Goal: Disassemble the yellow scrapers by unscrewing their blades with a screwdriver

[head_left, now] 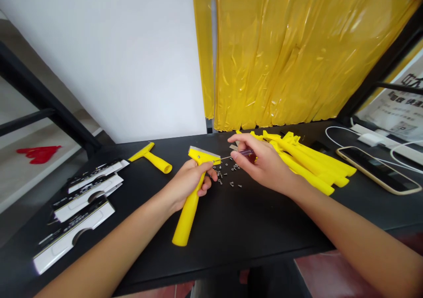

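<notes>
My left hand [193, 181] is closed round the neck of a yellow scraper [187, 218], whose handle slants down toward me. A metal blade edge shows along the top of its head, with a screw at the left side. In my right hand [259, 159] is a screwdriver [246, 153], gripped by its dark handle. The thin shaft points left, and its tip meets the right side of the scraper head near my left thumb. Small loose screws and nuts [232, 183] lie scattered on the black table just beyond and between my hands.
Another yellow scraper [157, 162] lies at the back left, near several white-and-black blade packs [89, 214]. Yellow scraper handles [313, 161] are piled behind my right arm. At the far right are a phone [378, 170] and white cables [333, 132]. Yellow plastic strips [280, 60] hang behind the table.
</notes>
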`<state>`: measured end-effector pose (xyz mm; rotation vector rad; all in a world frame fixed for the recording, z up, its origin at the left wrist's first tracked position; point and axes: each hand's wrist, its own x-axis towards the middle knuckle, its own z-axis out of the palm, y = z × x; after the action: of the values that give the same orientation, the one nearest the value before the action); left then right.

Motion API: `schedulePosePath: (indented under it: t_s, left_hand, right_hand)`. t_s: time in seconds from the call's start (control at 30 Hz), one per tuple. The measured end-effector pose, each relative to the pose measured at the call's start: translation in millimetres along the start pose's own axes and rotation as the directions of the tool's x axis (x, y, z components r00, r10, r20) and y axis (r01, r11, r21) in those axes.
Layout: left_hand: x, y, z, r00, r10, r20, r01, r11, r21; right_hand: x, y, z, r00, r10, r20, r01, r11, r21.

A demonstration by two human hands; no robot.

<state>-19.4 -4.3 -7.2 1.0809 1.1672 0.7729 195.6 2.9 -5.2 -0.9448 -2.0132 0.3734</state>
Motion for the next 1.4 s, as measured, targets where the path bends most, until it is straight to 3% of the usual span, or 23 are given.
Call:
schedulePosePath:
  t_s: [0.13, 0.27, 0.6, 0.7, 0.83, 1.1, 1.4]
  left_hand:
    - [-0.2, 2.1, -2.2, 0.998, 0.067, -0.011, -0.066, 0.992, 0.109]
    - [-2.5, 5.3, -2.6, 0.996, 0.088, 0.003, -0.087, 0.987, 0.136]
    - [-0.7, 1.4, -1.9, 0.994, 0.108, -0.014, -0.107, 0.993, 0.051]
    - [1.5, -2.0, 0.5, 0.992, 0.127, -0.018, -0.126, 0.992, 0.028]
    - [3.0, -4.8, 2.2, 0.977, 0.211, -0.001, -0.210, 0.970, 0.126]
    - [4.3, -6.7, 1.6, 0.959, 0.283, 0.035, -0.285, 0.949, 0.136]
    - [1.5, -2.7, 2.5, 0.962, 0.273, 0.009, -0.271, 0.946, 0.179]
  right_hand:
    - [0.7, 1.1, 0.6, 0.997, 0.072, -0.036, -0.071, 0.997, 0.032]
    - [2.0, -0.3, -0.5, 0.988, 0.127, -0.083, -0.111, 0.977, 0.181]
    - [-5.0, -5.6, -0.1, 0.959, 0.119, -0.256, -0.024, 0.938, 0.347]
    - [-7.4, -10.5, 2.4, 0.975, 0.066, -0.211, 0.008, 0.943, 0.333]
    - [-9.0, -12.9, 6.9, 0.991, 0.002, -0.133, 0.033, 0.966, 0.256]
    - [-11.1, -10.4, 9.9, 0.988, -0.013, -0.154, 0.050, 0.970, 0.239]
    - [-9.9, -12.0, 8.0, 0.990, -0.008, -0.139, 0.040, 0.973, 0.229]
